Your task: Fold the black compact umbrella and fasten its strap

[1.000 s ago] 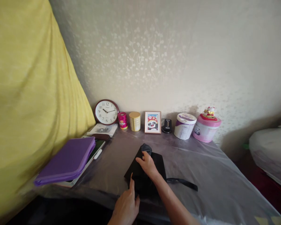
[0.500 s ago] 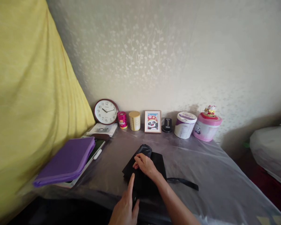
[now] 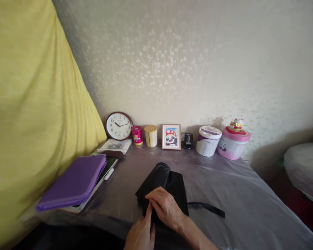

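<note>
A black folding umbrella [image 3: 156, 177], its cloth laid in flat, loose folds, lies on the table in front of me. From its right side a thin black strap [image 3: 208, 207] stretches across the table cover. My left hand [image 3: 141, 231] is closed around the near end of the umbrella, index finger pointing forward along it; the handle is mostly hidden. Over the cloth, my right hand [image 3: 167, 207] has its fingers bent together on the folds, their tips meeting my left index finger.
Left are a purple zip folder [image 3: 73, 180], books and a white marker [image 3: 109, 174]. Along the wall stand a clock [image 3: 119, 125], a pink can [image 3: 137, 135], a yellow-lidded jar [image 3: 151, 136], a panda picture [image 3: 171, 137], a black device [image 3: 188, 141] and two tubs [image 3: 207, 141].
My right hand has slid nearer to me over the black cloth and now meets my left index finger. The left hand keeps its hold at the near end. The view has shifted slightly.
</note>
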A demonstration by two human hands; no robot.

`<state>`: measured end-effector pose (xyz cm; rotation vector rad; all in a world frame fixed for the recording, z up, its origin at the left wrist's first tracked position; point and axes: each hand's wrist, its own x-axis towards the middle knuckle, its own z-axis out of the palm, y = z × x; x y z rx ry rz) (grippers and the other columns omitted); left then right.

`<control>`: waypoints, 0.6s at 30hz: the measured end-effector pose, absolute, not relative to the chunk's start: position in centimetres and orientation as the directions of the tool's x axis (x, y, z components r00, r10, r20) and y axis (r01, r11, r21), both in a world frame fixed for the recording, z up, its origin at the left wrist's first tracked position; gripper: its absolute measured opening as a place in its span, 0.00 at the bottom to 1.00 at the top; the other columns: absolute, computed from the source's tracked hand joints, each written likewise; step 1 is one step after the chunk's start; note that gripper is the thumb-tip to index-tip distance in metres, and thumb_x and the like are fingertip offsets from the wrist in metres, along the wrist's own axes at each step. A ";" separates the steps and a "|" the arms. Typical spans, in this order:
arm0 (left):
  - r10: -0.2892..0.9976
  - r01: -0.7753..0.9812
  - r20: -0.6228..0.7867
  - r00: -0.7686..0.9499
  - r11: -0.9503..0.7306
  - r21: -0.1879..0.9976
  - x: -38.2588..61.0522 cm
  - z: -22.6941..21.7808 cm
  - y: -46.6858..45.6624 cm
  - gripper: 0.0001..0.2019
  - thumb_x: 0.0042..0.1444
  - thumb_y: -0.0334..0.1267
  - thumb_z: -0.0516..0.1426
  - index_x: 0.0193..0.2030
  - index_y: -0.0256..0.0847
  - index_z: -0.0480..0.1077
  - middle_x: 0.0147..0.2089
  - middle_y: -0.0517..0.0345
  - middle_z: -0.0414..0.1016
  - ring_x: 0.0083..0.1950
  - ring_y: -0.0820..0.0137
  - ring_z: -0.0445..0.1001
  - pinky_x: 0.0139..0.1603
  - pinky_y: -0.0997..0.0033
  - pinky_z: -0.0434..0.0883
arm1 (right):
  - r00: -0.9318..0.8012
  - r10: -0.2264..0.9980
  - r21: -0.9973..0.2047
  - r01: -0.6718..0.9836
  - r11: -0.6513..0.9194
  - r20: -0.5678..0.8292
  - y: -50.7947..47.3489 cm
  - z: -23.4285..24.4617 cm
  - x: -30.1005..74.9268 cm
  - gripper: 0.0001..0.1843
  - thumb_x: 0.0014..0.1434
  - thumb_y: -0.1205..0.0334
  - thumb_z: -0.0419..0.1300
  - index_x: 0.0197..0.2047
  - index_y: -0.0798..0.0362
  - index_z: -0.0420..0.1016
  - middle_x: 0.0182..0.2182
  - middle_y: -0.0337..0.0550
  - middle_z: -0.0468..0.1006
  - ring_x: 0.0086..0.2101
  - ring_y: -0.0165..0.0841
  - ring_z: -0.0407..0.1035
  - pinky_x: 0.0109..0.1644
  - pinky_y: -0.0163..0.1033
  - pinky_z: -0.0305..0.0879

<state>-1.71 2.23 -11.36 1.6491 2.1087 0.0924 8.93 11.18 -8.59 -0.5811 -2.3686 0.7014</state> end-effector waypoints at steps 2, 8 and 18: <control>0.927 0.896 -0.326 -0.186 0.296 0.332 -1.7 -11.4 2.3 0.29 0.57 0.33 0.43 0.65 0.37 0.38 0.47 0.47 0.72 0.44 0.66 0.72 0.41 0.73 0.64 | -0.743 0.508 -0.568 0.211 0.796 0.436 11.3 -8.9 9.2 0.16 0.62 0.65 0.45 0.47 0.50 0.70 0.42 0.41 0.75 0.49 0.30 0.62 0.55 0.37 0.55; 0.924 0.837 -0.320 -0.212 0.340 0.429 -1.4 -11.2 2.3 0.33 0.58 0.33 0.43 0.65 0.34 0.27 0.49 0.48 0.71 0.43 0.69 0.73 0.39 0.76 0.64 | -0.786 0.443 -0.456 0.234 0.859 0.431 15.1 -10.2 8.3 0.14 0.62 0.62 0.47 0.46 0.49 0.71 0.45 0.40 0.74 0.53 0.31 0.59 0.61 0.44 0.42; 0.902 0.813 -0.358 -0.241 0.389 0.434 -1.4 -10.9 2.5 0.35 0.58 0.34 0.43 0.64 0.40 0.21 0.51 0.50 0.70 0.45 0.68 0.72 0.40 0.74 0.63 | -0.745 0.541 -0.380 0.405 0.831 0.389 22.1 -10.7 6.4 0.14 0.61 0.64 0.46 0.38 0.50 0.74 0.39 0.40 0.76 0.51 0.31 0.59 0.60 0.44 0.40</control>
